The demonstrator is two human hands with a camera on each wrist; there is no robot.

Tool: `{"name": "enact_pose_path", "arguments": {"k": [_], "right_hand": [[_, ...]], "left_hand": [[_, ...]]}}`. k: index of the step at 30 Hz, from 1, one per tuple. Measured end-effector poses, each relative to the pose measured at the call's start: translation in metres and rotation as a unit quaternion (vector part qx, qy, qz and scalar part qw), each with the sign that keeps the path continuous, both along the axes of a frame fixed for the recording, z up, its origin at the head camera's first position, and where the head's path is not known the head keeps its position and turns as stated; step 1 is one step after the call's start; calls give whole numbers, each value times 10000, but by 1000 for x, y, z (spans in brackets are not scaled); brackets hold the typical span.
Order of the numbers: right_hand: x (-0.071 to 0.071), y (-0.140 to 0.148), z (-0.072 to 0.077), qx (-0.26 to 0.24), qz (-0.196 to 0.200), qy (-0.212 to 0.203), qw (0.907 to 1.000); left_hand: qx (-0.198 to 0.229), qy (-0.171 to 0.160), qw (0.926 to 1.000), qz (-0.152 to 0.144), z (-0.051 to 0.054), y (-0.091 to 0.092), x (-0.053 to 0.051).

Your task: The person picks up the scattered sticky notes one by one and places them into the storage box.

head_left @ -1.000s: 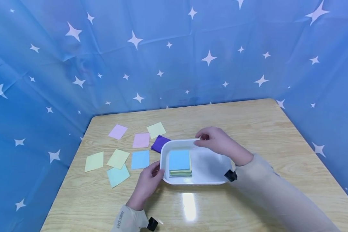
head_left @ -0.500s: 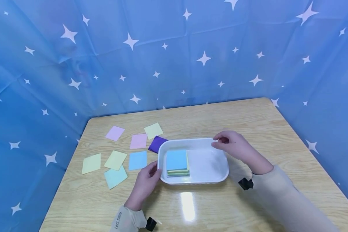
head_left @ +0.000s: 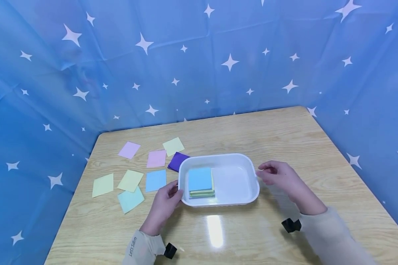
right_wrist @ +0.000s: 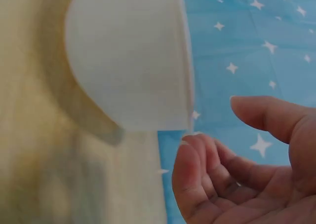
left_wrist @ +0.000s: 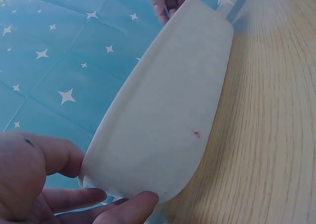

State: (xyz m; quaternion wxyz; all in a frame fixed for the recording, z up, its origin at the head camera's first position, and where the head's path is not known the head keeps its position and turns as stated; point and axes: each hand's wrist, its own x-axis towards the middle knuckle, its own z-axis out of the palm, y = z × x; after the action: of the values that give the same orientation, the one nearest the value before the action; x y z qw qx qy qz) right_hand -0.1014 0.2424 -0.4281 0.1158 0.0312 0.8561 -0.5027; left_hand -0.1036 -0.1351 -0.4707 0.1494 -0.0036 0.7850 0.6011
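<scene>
Evidently the left hand (head_left: 163,204) pinches one end of the white tray (head_left: 237,184) between thumb and fingers; the right hand's (head_left: 279,179) thumb stands apart from its curved fingertips, just beside the opposite rim, contact unclear. I'd steady both ends evenly, lest the paper stack (head_left: 200,179), nearer the left fingers, slide.

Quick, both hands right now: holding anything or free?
Left hand: closed, gripping the white tray by its left end.
Right hand: open, loosely curled, holding nothing, by the tray's right end; contact can't be told.
</scene>
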Motion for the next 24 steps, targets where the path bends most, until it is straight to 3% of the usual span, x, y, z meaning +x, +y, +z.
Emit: {"name": "enact_pose_path", "arguments": {"k": [5,9,16,24], "right_hand": [[10,-6,-13,-400,129,-129,9990],[15,-14,-19,-271,226,-63,9994],[18,-25,-23,-57,197,34,9998],[18,-26,-22,-170,148,-18,9997]], "left_hand": [[-48,55,10000,8,1,0,1],[-12,152,9999,-1,1,1,2],[32,211,9998,-30,0,2,2],[23,241,9997,-42,0,2,2]]}}
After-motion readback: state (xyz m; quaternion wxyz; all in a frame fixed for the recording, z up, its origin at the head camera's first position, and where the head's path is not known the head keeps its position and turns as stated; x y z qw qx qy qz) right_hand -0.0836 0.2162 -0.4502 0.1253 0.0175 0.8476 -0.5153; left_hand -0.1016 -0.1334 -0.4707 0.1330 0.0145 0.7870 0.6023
